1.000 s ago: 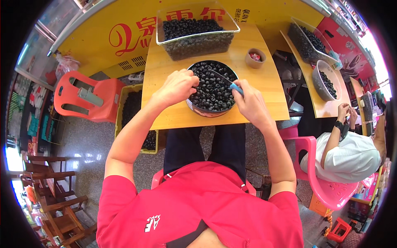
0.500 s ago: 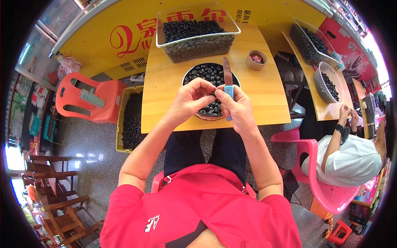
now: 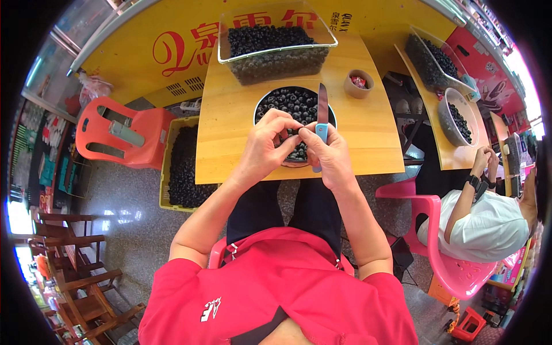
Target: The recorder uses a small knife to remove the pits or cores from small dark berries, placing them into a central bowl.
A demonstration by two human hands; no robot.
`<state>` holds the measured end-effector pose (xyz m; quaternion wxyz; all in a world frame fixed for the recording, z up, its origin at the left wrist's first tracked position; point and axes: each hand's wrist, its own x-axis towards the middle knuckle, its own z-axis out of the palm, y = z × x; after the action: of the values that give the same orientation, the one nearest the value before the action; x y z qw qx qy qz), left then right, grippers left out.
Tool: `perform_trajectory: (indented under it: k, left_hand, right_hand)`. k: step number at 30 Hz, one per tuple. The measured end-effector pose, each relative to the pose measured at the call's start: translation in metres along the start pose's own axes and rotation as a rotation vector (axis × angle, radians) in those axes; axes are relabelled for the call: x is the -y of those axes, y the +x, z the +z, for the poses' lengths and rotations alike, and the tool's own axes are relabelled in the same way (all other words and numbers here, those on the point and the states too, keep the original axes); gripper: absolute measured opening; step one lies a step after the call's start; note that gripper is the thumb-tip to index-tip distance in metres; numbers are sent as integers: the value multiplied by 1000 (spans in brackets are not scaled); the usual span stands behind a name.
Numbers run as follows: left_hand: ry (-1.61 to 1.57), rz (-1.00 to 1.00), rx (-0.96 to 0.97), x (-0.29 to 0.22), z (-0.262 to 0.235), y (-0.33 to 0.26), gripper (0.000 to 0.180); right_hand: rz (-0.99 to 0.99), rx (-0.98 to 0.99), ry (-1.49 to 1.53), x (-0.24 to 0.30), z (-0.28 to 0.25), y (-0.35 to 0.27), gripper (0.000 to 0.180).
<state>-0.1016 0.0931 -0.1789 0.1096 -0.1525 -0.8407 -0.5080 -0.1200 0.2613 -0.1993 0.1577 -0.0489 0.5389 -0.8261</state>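
Note:
A knife point(image 3: 322, 109) with a blue handle is gripped in my right hand point(image 3: 332, 156), its blade pointing up and away from me. The fingertips of my left hand point(image 3: 265, 142) are pinched together and meet those of my right. A small dark piece seems to sit between them, but the fingers mostly cover it. Both hands are over the near part of a round bowl point(image 3: 256, 111) filled with small, dark, round, berry-like pieces point(image 3: 294, 99), some with pale marks. The bowl's near side is partly hidden by my hands.
A clear plastic tub point(image 3: 276, 73) of dark pieces stands behind the bowl, with a small brown cup point(image 3: 359, 84) to its right. A yellow crate point(image 3: 165, 172) and an orange chair point(image 3: 118, 135) are at left. Another person point(image 3: 486, 215) sits at right by a second table.
The knife blade has shifted slightly right and tipped from leaning left to nearly upright. My hands stay pinched together over the bowl. The whole view has moved a little.

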Motion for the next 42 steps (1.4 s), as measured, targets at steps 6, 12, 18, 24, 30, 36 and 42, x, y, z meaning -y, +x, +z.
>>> perform_trajectory:
  k: [6, 12, 18, 24, 30, 36, 42]
  left_hand:
    - [-327, -62, -75, 14, 17, -5, 17]
    - [-421, -23, -66, 10, 18, -9, 16]
    - [-546, -25, -50, 9, 21, -10, 17]
    - [-584, -43, -82, 7, 25, -12, 14]
    - [-777, -198, -59, 12, 22, -12, 15]
    - [-811, -220, -53, 14, 25, -12, 14]
    - [-843, -215, -77, 8, 29, -10, 13]
  right_hand:
    - [17, 26, 138, 3, 3, -2, 13]
    - [73, 17, 175, 8, 0, -6, 12]
    - [52, 38, 176, 9, 1, -8, 14]
    - [-39, 22, 167, 3, -1, -7, 16]
    - [-285, 25, -298, 9, -10, -11, 22]
    - [-704, -55, -984, 8, -10, -16, 16]
    - [-693, -88, -1067, 10, -11, -17, 18]
